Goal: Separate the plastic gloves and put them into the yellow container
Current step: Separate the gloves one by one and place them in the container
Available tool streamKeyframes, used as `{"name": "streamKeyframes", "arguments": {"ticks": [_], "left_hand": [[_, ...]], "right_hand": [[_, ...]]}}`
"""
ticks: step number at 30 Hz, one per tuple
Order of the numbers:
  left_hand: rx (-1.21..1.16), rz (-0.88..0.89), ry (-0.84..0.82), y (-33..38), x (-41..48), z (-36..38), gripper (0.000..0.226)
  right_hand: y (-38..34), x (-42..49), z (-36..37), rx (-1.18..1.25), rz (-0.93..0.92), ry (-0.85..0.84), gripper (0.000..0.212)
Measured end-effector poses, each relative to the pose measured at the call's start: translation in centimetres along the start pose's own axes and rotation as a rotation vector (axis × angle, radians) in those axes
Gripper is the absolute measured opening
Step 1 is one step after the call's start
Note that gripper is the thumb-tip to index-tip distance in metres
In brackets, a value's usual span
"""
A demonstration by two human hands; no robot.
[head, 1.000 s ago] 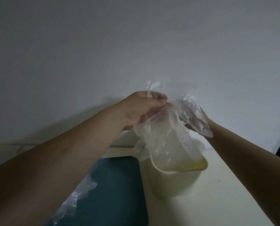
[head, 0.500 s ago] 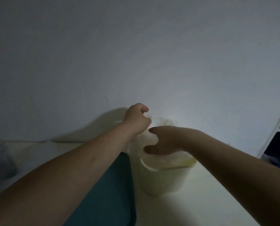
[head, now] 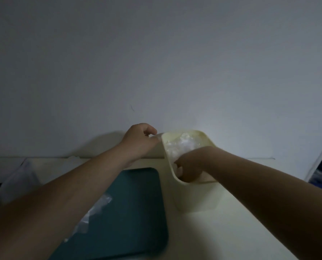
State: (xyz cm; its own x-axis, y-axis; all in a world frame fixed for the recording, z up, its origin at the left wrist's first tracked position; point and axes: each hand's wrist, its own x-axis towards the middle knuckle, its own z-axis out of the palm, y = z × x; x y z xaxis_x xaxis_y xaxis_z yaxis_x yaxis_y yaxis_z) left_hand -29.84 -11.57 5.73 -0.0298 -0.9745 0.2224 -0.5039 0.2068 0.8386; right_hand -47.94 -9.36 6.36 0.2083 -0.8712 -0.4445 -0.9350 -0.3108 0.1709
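Left hand (head: 139,141) sat at the far-left corner of the pale yellow plastic container (head: 194,197), fingers curled, pinching a wisp of film from the crumpled clear plastic gloves (head: 182,145) right at the rim. Right hand (head: 188,166) was down inside the container at its near-left end, fingers curled in among the gloves; I could not tell whether it gripped any or only pressed on them. The gloves filled the far half of the container as a pale heap below the rim line.

Tight on the left: the dark teal rounded-corner mat (head: 122,212) lay just beside the container's left wall, with only a thin strip of cream tabletop (head: 231,231) between them. One loose clear plastic glove (head: 96,211) lay on the mat, partly under the left forearm. The container's far edge stood near the grey wall (head: 156,62), with little room behind it. Bare tabletop opened near and right of the container. A white shelf frame (head: 321,156) closed the far right edge, and a soft white package (head: 17,181) sat well apart at the left
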Motion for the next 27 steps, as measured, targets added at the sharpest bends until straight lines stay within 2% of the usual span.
{"name": "streamKeyframes", "arguments": {"ticks": [2, 3, 6, 9, 11, 13, 16, 18, 22, 27], "left_hand": [[0.018, 0.033, -0.012, -0.5, -1.1, -0.9, 0.019], [0.030, 0.043, -0.017, -0.9, -1.9, -1.5, 0.017], [0.091, 0.057, -0.024, -2.3, -3.7, -3.4, 0.015], [0.330, 0.059, -0.102, -4.2, -5.5, -5.8, 0.015], [0.527, 0.034, -0.217, -5.4, -7.0, -7.3, 0.028], [0.765, 0.032, -0.283, -7.1, -8.2, -8.8, 0.051], [0.944, -0.116, -0.328, -10.0, -10.6, -10.4, 0.069], [0.878, -0.144, -0.331, -11.6, -11.4, -10.2, 0.067], [0.739, -0.033, -0.283, -14.2, -11.5, -9.4, 0.032], [0.557, 0.025, -0.240, -14.6, -10.4, -7.8, 0.033]], "right_hand": [[0.4, -2.0, -2.0, 0.033, 0.034, -0.006, 0.072], [0.4, -3.1, -3.1, 0.025, 0.046, 0.029, 0.074], [-0.7, -4.7, -5.2, 0.080, 0.048, 0.252, 0.059], [-4.3, -4.3, -5.5, 0.184, 0.006, 0.497, 0.038], [-6.9, -3.8, -5.3, 0.235, -0.066, 0.566, 0.032], [-9.4, -3.3, -4.8, 0.328, -0.157, 0.581, 0.034], [-13.3, -1.3, -3.1, 0.454, -0.281, 0.533, 0.033], [-14.9, 0.2, -1.5, 0.532, -0.315, 0.475, 0.030], [-16.6, 2.4, 0.7, 0.611, -0.323, 0.422, 0.028], [-15.5, 4.4, 2.2, 0.720, -0.248, 0.411, 0.035]]}}
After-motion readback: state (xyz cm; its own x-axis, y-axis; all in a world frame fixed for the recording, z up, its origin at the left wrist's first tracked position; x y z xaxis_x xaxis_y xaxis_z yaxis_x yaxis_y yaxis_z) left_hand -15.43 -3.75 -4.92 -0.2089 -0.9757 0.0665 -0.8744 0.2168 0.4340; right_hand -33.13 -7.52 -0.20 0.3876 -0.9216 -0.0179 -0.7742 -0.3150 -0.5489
